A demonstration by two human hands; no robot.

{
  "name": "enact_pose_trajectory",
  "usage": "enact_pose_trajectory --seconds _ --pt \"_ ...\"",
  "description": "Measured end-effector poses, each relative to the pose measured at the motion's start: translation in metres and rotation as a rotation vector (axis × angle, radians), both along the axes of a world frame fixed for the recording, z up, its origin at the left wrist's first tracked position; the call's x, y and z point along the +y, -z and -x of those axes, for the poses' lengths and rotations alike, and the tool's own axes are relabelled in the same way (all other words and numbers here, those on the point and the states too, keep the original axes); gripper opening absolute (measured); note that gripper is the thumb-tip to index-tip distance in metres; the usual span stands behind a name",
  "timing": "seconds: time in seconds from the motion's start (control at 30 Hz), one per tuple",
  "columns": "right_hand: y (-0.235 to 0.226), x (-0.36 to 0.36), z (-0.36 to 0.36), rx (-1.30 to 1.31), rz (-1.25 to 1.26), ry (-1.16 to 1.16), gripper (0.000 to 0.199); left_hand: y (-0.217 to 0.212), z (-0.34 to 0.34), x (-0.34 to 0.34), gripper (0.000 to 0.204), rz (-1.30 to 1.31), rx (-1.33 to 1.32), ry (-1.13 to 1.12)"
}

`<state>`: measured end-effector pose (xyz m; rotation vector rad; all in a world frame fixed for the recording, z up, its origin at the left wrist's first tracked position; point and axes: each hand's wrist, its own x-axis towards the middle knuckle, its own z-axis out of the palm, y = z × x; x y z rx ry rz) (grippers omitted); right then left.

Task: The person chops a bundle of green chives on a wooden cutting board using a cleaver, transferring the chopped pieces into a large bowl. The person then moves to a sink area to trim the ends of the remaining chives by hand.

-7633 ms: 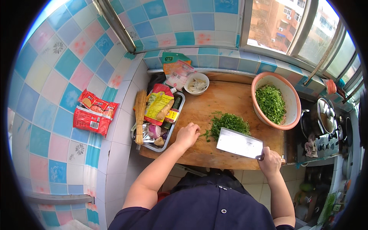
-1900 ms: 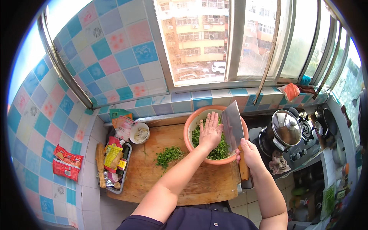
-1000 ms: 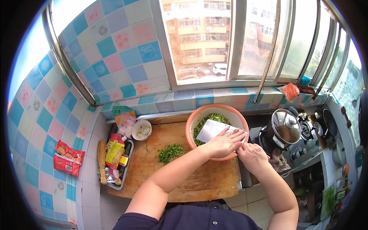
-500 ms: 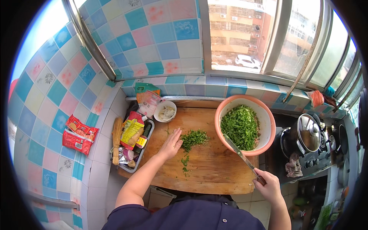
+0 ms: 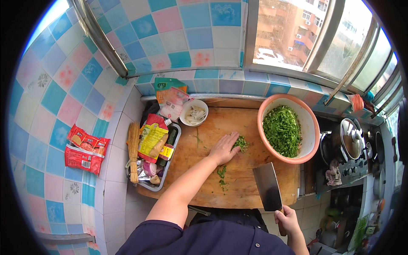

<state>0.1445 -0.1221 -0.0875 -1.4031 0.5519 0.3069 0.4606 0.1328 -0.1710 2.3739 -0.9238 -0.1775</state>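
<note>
My left hand [image 5: 223, 148] lies flat on a small pile of chopped green herbs [image 5: 242, 143] on the wooden cutting board [image 5: 199, 178]. A thin trail of herb bits [image 5: 221, 174] runs toward me from the pile. My right hand [image 5: 287, 219] grips the handle of a broad cleaver [image 5: 267, 186], whose blade rests over the board's near right part, apart from the pile. An orange-rimmed bowl [image 5: 312, 127] full of chopped greens [image 5: 281, 130] stands at the board's right end.
A small white bowl [image 5: 194, 112] sits at the board's back. A metal tray [image 5: 155, 165] of packets and bottles lies on the left, with a bundle of sticks [image 5: 133, 144]. Red packets [image 5: 84, 148] hang on the tiled wall. A stove with a lidded pot [image 5: 349, 142] is on the right.
My left hand has slid right onto the herb pile, now smaller. The cleaver has swung from a slant near the bowl to lie over the board's near edge.
</note>
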Motion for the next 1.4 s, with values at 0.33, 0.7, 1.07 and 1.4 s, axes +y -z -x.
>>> enact_pose_trajectory --seconds 0.33,0.7,1.07,1.4 --pt "0.027 0.023 0.036 0.073 -0.319 0.411 0.009 0.007 -0.07 -0.014 0.056 0.119 0.01 0.173" --pt "0.06 0.024 0.048 -0.002 -0.411 0.613 0.017 -0.006 -0.04 -0.051 0.054 0.038 0.197 0.727" --pt "0.065 0.018 0.022 0.084 -0.291 0.542 0.025 -0.009 -0.003 -0.04 0.045 0.087 0.144 0.914" --pt "0.061 0.052 -0.011 0.056 -0.083 0.399 0.019 -0.016 -0.042 0.026 0.056 -0.137 0.025 0.413"
